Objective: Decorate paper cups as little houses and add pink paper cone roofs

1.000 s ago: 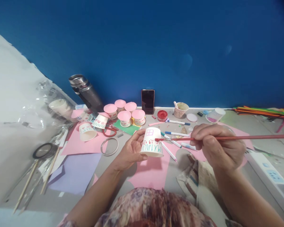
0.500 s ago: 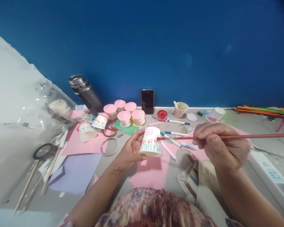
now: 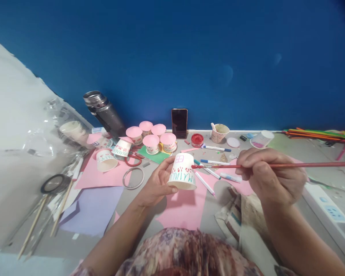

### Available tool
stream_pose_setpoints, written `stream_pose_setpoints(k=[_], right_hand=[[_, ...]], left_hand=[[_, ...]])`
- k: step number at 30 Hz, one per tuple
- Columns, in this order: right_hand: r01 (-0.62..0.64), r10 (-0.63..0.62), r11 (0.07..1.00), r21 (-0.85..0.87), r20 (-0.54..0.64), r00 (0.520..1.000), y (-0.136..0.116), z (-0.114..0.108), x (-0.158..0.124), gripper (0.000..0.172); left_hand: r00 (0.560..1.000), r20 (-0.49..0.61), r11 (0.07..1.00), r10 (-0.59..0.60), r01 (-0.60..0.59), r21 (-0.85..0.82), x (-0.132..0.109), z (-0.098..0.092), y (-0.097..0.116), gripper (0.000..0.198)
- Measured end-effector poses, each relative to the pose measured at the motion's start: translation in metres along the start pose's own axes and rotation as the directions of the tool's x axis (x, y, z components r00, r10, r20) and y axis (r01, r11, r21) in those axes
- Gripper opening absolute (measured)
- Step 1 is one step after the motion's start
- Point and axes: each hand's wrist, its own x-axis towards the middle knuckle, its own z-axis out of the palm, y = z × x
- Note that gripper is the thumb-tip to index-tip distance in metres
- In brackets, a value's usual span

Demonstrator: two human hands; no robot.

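Observation:
My left hand point(image 3: 158, 182) is closed around the side of an upside-down paper cup point(image 3: 182, 172). A pink window, red dots and a green zigzag band decorate its white wall. Between the fingers of my right hand point(image 3: 271, 176) is a long red paintbrush point(image 3: 230, 166), lying nearly level. Its red tip is at the cup's right edge; whether it touches I cannot tell. Beyond the cup stands an open pot of red paint point(image 3: 197, 139). Several markers point(image 3: 215, 162) lie behind and right of the cup.
Pink-topped paper cups point(image 3: 151, 142) are grouped at the back, left of a leaning phone point(image 3: 179, 122). A dark thermos point(image 3: 105, 115), red-handled scissors point(image 3: 133, 158) and tape rolls point(image 3: 133, 178) are at left. A power strip point(image 3: 327, 205) and a cloth point(image 3: 230, 216) lie at right.
The cup has shifted slightly left and turned a little in my left hand. The brush tip has moved slightly up and right, from the dotted band to the cup's edge.

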Motion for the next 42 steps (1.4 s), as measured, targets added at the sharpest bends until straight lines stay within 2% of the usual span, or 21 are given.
stream_pose_setpoints(k=[3, 5, 7, 9, 10, 13, 14, 15, 18, 21, 25, 28, 31, 33, 35, 37, 39, 42], right_hand=[[-0.034, 0.032, 0.999, -0.029, -0.06, 0.998, 0.001, 0.002, -0.001, 0.016], [-0.067, 0.065, 0.997, -0.044, -0.058, 0.996, 0.003, 0.004, 0.0, 0.018], [-0.106, 0.107, 0.987, -0.118, 0.009, 0.994, 0.006, 0.007, 0.001, 0.02], [-0.116, 0.151, 0.962, -0.247, 0.128, 0.98, 0.011, 0.01, 0.001, 0.023], [-0.097, 0.165, 0.945, -0.311, 0.2, 0.966, 0.014, 0.012, 0.001, 0.033], [0.021, 0.15, 0.917, -0.398, 0.393, 0.907, 0.021, 0.019, -0.001, 0.082], [0.057, 0.137, 0.914, -0.401, 0.439, 0.888, 0.023, 0.022, -0.002, 0.091], [0.082, 0.127, 0.914, -0.396, 0.473, 0.872, 0.024, 0.024, -0.003, 0.093], [0.104, 0.121, 0.92, -0.379, 0.525, 0.842, 0.027, 0.027, -0.005, 0.085], [0.17, 0.096, 0.899, -0.404, 0.559, 0.824, 0.027, 0.024, -0.003, 0.08], [0.298, 0.108, 0.82, -0.489, 0.643, 0.758, 0.028, 0.021, -0.002, 0.075], [0.326, 0.145, 0.804, -0.497, 0.697, 0.703, 0.03, 0.023, -0.005, 0.072], [0.318, 0.152, 0.823, -0.471, 0.722, 0.675, 0.033, 0.024, -0.007, 0.07], [0.3, 0.136, 0.846, -0.442, 0.721, 0.679, 0.034, 0.024, -0.006, 0.073], [0.283, 0.09, 0.87, -0.405, 0.694, 0.714, 0.034, 0.022, -0.004, 0.072], [0.277, 0.021, 0.878, -0.391, 0.608, 0.794, 0.031, 0.018, 0.0, 0.054], [0.26, -0.064, 0.892, -0.37, 0.466, 0.882, 0.029, 0.013, 0.003, 0.032], [0.212, -0.151, 0.941, -0.263, 0.236, 0.96, 0.026, 0.005, 0.006, 0.025]], left_hand=[[1.0, -0.03, 1.0, -0.003, 0.003, -0.004, 0.0, 0.0, -0.002, 0.09], [0.999, -0.053, 1.0, -0.002, 0.002, 0.0, -0.001, 0.001, -0.003, 0.091], [0.998, -0.066, 1.0, -0.002, 0.001, -0.004, -0.001, 0.003, -0.006, 0.091], [0.998, -0.068, 1.0, -0.004, 0.002, -0.022, -0.002, 0.005, -0.009, 0.093], [0.998, -0.067, 0.999, -0.004, 0.002, -0.032, -0.003, 0.006, -0.01, 0.094], [0.999, -0.049, 0.999, 0.0, -0.002, -0.054, -0.004, 0.008, -0.015, 0.097], [0.999, -0.045, 0.998, -0.001, -0.002, -0.055, -0.005, 0.009, -0.017, 0.098], [0.999, -0.043, 0.999, -0.001, -0.002, -0.052, -0.005, 0.009, -0.018, 0.099], [0.999, -0.034, 1.0, 0.007, -0.007, -0.01, -0.005, 0.009, -0.018, 0.098], [0.995, 0.022, 0.984, 0.1, -0.103, 0.147, -0.003, 0.004, -0.014, 0.095], [0.962, 0.125, 0.841, 0.243, -0.273, 0.467, -0.002, -0.006, -0.007, 0.091], [0.958, 0.187, 0.68, 0.219, -0.287, 0.675, -0.003, -0.011, -0.003, 0.088], [0.96, 0.222, 0.528, 0.173, -0.28, 0.801, -0.004, -0.011, 0.001, 0.085], [0.959, 0.226, 0.475, 0.171, -0.281, 0.834, -0.004, -0.01, 0.002, 0.086], [0.96, 0.209, 0.46, 0.186, -0.273, 0.845, -0.004, -0.01, 0.001, 0.091], [0.958, 0.178, 0.46, 0.223, -0.265, 0.848, -0.004, -0.011, 0.0, 0.097], [0.95, 0.151, 0.458, 0.272, -0.266, 0.848, -0.003, -0.013, -0.002, 0.1], [0.938, 0.122, 0.445, 0.323, -0.264, 0.855, -0.003, -0.015, -0.002, 0.095]])
